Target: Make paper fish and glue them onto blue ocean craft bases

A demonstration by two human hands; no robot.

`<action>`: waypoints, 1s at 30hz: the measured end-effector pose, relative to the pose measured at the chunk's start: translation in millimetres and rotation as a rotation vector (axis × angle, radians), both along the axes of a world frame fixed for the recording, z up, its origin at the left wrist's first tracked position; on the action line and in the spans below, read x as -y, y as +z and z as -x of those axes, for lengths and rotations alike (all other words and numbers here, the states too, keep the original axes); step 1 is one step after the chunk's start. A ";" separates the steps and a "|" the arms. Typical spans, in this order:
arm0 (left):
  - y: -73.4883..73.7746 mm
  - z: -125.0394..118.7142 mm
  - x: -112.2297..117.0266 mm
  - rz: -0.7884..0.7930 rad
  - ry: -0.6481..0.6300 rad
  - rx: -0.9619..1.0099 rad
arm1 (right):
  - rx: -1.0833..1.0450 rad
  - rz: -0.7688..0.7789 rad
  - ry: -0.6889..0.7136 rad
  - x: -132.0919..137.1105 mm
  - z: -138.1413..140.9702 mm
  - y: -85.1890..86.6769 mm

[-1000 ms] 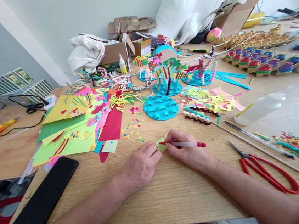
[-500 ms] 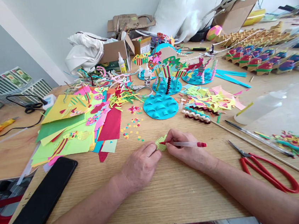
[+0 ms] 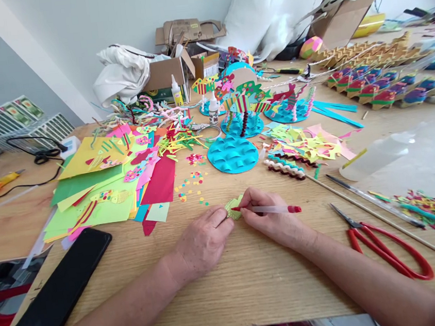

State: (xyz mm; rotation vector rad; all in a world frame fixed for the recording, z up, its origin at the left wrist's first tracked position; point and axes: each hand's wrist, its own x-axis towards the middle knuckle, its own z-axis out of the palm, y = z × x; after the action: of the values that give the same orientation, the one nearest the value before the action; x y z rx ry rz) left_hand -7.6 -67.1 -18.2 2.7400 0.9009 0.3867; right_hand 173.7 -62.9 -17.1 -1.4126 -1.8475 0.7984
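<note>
A small light-green paper cutout (image 3: 231, 209) with fine markings lies on the table, pinched at its left side by my left hand (image 3: 206, 239). My right hand (image 3: 267, 215) is closed round a red pen (image 3: 274, 209), whose tip rests on or just over the cutout. The pen has a clear barrel and a red end cap. Part of the cutout is hidden under my fingers. Ahead of my hands sits a round blue base (image 3: 232, 154) with raised curved slits, and to its left are small coloured paper dots (image 3: 192, 189).
Red-handled scissors (image 3: 385, 249), a wooden stick (image 3: 370, 209) and a black pen (image 3: 375, 201) lie to the right. Coloured paper sheets (image 3: 98, 180) and a black phone (image 3: 62, 291) are on the left. Glue bottles (image 3: 214, 109), paper fish on blue bases and boxes stand farther back.
The view has shifted very slightly. Both hands, the pen and the cutout stay in nearly the same place.
</note>
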 end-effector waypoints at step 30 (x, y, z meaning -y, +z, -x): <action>-1.8 0.8 0.2 -0.003 -0.005 -0.004 | 0.004 -0.012 0.044 1.0 -0.9 0.2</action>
State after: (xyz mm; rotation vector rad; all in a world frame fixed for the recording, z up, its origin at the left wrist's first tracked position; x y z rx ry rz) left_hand -8.4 -67.2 -20.0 2.7461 0.8955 0.3826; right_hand 174.6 -63.9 -16.9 -1.3710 -1.8891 0.8052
